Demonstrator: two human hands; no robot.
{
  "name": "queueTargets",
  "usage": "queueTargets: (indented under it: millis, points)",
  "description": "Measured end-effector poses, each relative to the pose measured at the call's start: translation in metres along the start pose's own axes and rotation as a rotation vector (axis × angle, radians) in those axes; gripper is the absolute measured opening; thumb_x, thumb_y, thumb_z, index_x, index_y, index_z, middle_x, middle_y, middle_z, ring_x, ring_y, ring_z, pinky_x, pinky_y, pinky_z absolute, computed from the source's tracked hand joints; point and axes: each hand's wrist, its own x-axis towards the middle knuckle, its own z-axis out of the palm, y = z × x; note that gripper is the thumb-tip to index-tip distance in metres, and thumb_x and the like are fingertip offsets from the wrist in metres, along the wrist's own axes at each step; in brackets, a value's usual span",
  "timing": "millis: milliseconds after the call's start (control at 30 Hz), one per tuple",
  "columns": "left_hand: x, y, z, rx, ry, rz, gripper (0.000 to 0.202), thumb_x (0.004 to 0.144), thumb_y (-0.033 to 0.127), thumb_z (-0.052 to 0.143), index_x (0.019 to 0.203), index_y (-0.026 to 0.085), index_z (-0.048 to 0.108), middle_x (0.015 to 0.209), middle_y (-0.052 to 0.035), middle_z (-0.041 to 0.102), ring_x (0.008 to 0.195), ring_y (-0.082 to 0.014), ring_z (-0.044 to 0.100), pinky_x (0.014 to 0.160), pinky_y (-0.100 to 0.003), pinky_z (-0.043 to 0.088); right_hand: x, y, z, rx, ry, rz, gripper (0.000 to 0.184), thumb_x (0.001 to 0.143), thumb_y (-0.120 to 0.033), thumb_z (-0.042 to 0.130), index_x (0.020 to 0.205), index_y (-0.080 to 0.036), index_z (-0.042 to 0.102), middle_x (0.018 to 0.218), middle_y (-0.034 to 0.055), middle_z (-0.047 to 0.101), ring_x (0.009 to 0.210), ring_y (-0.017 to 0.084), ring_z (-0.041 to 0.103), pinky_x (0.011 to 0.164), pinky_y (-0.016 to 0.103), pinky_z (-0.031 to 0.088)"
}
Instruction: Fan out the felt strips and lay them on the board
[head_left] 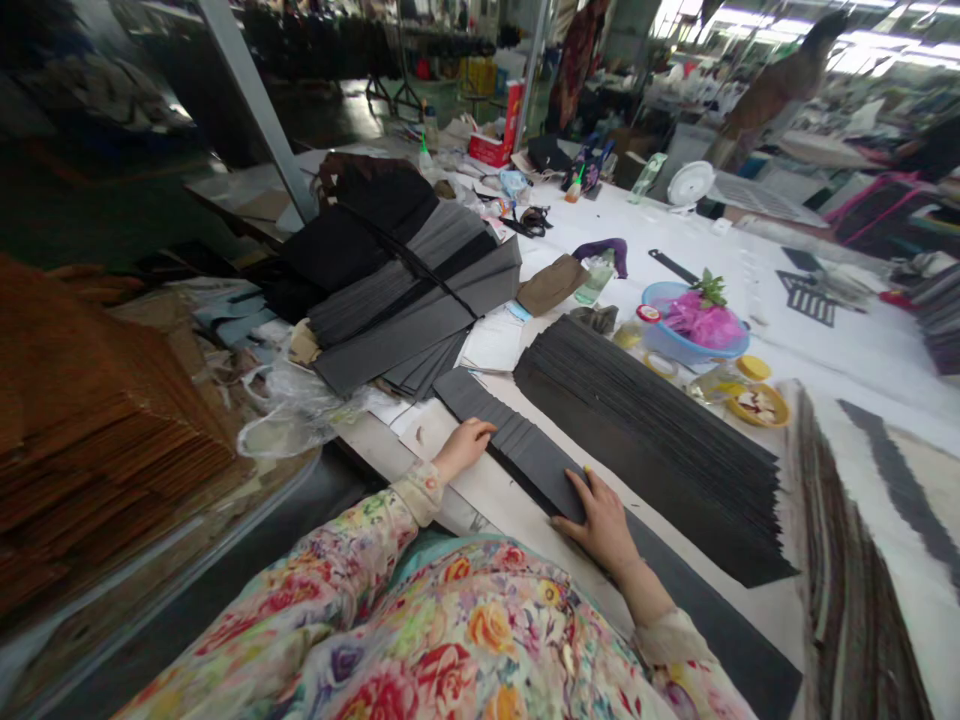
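Observation:
A low stack of long dark grey strips, seemingly fabric, (532,452) runs diagonally across the worktable in front of me. My left hand (466,447) is at the stack's near edge towards its far end, fingers curled and pressed together; what is between them, if anything, is hidden. Flat on the top strip rests my right hand (600,520), thumb and fingers spread, gripping nothing. Just beyond lies a thicker fanned stack of black strips (645,440). Tied bundles of dark grey and black pieces (420,310) are heaped at the far left.
Brown stacked pieces (112,400) fill the left side beside a clear plastic bag (289,415). Past the black stack stand a blue bowl (682,340) and a yellow dish (772,408). Grey-brown layered strips (840,560) lie at right. A metal post (259,110) rises at back left.

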Motion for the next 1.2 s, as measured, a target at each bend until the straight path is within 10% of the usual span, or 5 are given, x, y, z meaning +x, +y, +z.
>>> queueTargets:
  millis: [667,967,1200]
  points:
    - [-0.009,0.006,-0.008,-0.006,-0.041,0.028,0.029,0.078,0.013,0.045,0.098,0.013,0.065,0.095,-0.0070,0.061,0.091,-0.0146,0.056,0.087,-0.022,0.041,0.004,0.016,0.000,0.104,-0.034,-0.058,0.068,0.074,-0.058,0.047,0.131,-0.024,0.034,0.135,0.0135,0.034,0.121,0.029,0.037,0.096,0.046,0.034]
    - [0.020,0.005,0.006,-0.175,-0.191,-0.357,0.015,0.074,0.019,0.052,0.076,0.009,0.063,0.058,-0.0013,0.061,0.048,-0.0093,0.055,0.049,-0.018,0.043,-0.001,0.007,0.006,0.031,0.082,-0.064,0.067,0.073,-0.057,0.049,0.131,-0.025,0.035,0.133,0.0138,0.037,0.120,0.030,0.037,0.095,0.047,0.035]
    - [0.023,0.005,0.009,-0.227,-0.209,-0.446,0.007,0.073,0.012,0.053,0.073,0.010,0.060,0.055,0.0005,0.061,0.045,-0.0057,0.053,0.047,-0.015,0.041,0.000,0.005,0.008,0.011,0.114,-0.074,0.067,0.072,-0.055,0.052,0.129,-0.024,0.037,0.132,0.0138,0.036,0.119,0.029,0.038,0.095,0.045,0.035]
